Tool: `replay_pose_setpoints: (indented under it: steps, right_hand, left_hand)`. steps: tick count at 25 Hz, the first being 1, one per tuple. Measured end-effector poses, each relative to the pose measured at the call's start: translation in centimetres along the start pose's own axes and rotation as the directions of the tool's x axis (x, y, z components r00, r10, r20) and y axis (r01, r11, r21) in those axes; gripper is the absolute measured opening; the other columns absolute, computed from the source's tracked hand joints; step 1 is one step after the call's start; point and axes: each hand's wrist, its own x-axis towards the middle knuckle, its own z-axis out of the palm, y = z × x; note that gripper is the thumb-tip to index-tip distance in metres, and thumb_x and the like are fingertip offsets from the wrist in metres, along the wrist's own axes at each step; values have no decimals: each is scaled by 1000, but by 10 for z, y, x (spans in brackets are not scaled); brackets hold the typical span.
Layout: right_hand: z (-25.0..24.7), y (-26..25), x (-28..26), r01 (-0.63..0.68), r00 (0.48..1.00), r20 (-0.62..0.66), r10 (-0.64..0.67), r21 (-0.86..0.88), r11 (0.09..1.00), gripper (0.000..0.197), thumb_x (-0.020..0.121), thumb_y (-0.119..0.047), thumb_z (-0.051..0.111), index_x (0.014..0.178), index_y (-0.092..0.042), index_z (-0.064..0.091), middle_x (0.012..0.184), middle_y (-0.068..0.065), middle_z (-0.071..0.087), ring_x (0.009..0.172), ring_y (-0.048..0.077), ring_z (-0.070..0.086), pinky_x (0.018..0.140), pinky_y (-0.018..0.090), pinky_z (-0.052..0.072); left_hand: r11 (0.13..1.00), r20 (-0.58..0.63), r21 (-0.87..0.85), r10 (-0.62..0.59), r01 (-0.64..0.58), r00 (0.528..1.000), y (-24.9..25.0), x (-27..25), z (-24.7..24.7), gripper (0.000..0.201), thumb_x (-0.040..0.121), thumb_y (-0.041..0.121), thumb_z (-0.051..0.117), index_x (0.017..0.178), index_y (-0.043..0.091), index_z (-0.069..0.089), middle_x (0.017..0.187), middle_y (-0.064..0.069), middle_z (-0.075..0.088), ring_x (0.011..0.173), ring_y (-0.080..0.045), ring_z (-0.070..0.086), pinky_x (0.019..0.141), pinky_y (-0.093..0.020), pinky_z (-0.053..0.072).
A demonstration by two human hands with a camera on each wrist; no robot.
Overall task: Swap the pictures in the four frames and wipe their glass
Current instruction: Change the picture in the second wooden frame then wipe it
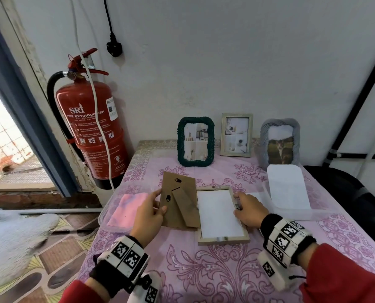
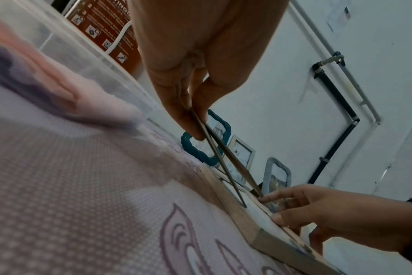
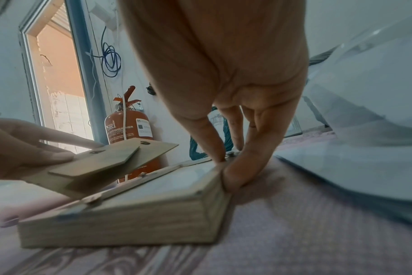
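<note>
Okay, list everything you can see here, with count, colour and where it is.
wooden frame: 1, pale wood, face down on the table, centre
backing board: 1, brown, lifted at the frame's left edge
standing frames: 3 at the wall: dark green, pale wood, grey
cloth: 1, pink, in a clear tray, left
clear container: 1, with white sheets, right
tablecloth: 1, pink floral
fire extinguisher: 1, red, on the wall, left
left hand: pinches the backing board
right hand: fingers on the frame's right edge
</note>
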Motion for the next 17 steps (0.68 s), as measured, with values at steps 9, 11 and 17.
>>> replay_pose_setpoints:
  steps: [9,11,17]
  right_hand:
    - [-4,16,-4,-39,999,-30,37,-72,997,41,94,-16,43,135,-13,37,130,15,46,117,33,50,99,40,43]
    - [-4,16,-5,-35,999,-35,33,-73,997,41,94,-16,43,135,-14,37,130,15,46,116,33,51,98,40,43]
    - [-5,16,-5,-22,999,-43,21,-34,999,37,92,-13,46,130,-13,43,123,16,51,110,33,54,95,39,45]
  left_hand:
    - [969,52,243,-56,42,997,-12,5,11,50,93,4,49,141,8,37,102,-10,61,95,-23,56,69,-18,35]
    - [955,80,290,-96,69,992,-14,6,12,50,93,5,48,141,7,36,116,-15,62,109,-29,55,82,-24,39]
    - [910,147,411,-134,63,980,-10,4,16,29,88,9,49,117,4,50,109,-22,59,110,-33,49,88,-32,41]
